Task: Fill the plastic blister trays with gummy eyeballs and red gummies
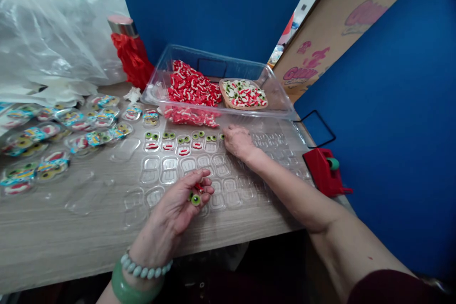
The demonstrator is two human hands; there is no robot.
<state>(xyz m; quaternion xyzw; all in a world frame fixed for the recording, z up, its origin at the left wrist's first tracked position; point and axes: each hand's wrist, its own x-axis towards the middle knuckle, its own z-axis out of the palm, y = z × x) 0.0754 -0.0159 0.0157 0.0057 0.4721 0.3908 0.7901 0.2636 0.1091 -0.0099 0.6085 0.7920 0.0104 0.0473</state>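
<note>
My left hand [185, 199], palm up with curled fingers, cradles green gummy eyeballs [195, 199] and a bit of red gummy. My right hand [238, 141] reaches to the top row of clear plastic blister trays, fingers pinched together at a green gummy eyeball [222, 137]; whether they still grip it is hard to see. Left of it, several cells hold pairs of green eyeballs [169, 135] above red-and-white gummy teeth [152, 146]. The cell nearest my right hand shows eyeballs without teeth. Lower blister cells [169, 170] hold nothing.
Behind the trays, a large clear bin [160, 97] holds loose red-and-white gummies and a smaller bowl [228, 104] of mixed gummies. Filled, labelled packs [96, 137] lie at left. A red container [130, 57] stands behind; a red tape dispenser [320, 171] sits right.
</note>
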